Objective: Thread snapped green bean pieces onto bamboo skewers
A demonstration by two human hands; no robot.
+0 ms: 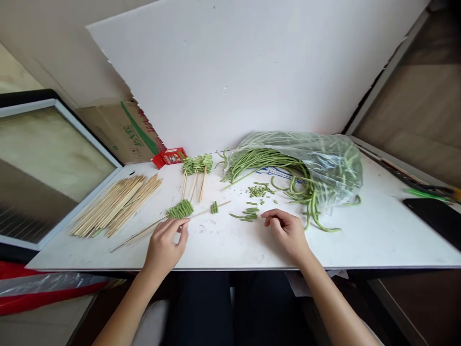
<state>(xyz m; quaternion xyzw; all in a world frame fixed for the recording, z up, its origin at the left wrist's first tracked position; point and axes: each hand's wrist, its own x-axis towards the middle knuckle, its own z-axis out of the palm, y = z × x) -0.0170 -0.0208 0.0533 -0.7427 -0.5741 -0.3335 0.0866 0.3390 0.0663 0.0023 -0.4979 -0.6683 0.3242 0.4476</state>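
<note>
My left hand (167, 242) pinches a thin bamboo skewer (201, 212) that points right, with a short block of green bean pieces (214, 207) threaded near its tip. Just behind that hand lies a fuller skewer of bean pieces (180, 209). My right hand (287, 234) rests on the white table with its fingers curled; whether anything is between them is hidden. Cut bean lengths (250, 211) lie to its left, and small bean ends (260, 191) form a pile farther back.
Bare skewers (115, 204) are heaped at the left, near a red box (172, 156) and finished bean skewers (197, 164). A plastic bag (324, 168) of long beans (266, 161) covers the back right. A black phone-like object (432, 218) lies at the right edge.
</note>
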